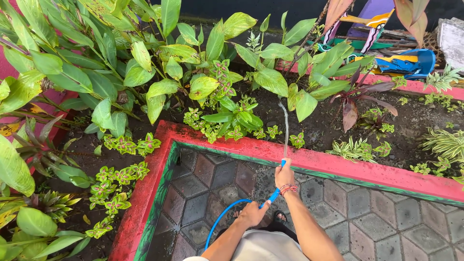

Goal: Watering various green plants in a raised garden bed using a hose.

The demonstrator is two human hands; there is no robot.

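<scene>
Outdoors, wet hexagonal paving (367, 227) underfoot, dark grey and reddish, slick. Left hand (252, 213) closed around the blue hose (223, 217), which loops down to the pavers. Right hand (284, 176), beaded bracelet at the wrist, grips the hose end, fingers wrapped tight; thumb possibly over the opening, hard to tell. Thin water jet (285, 126) arcs over the red-painted kerb (338, 164), green-edged, into dark damp soil (319, 128). Beyond: broad green leafy plants (193, 63), coleus, a blue plastic object (408, 63) far right.
</scene>
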